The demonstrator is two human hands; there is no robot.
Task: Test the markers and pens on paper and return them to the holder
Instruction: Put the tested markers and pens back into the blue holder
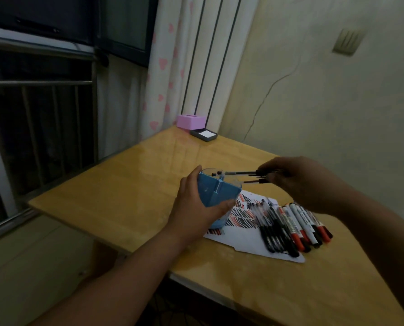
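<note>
My left hand [197,208] grips a blue pen holder [217,191], tilted so its mouth faces right, above the white paper [245,236]. My right hand [307,182] pinches a few thin pens [243,176] whose ends reach into the holder's mouth. The paper is covered with red and black test strokes. On its right part lie several black pens [276,229] and several red and black capped markers [307,225], side by side.
The yellow wooden table [125,189] stands in a corner by a window with a metal rail. At its far end sit a pink box [191,121] and a dark tray with white paper [203,135]. A wall runs along the right.
</note>
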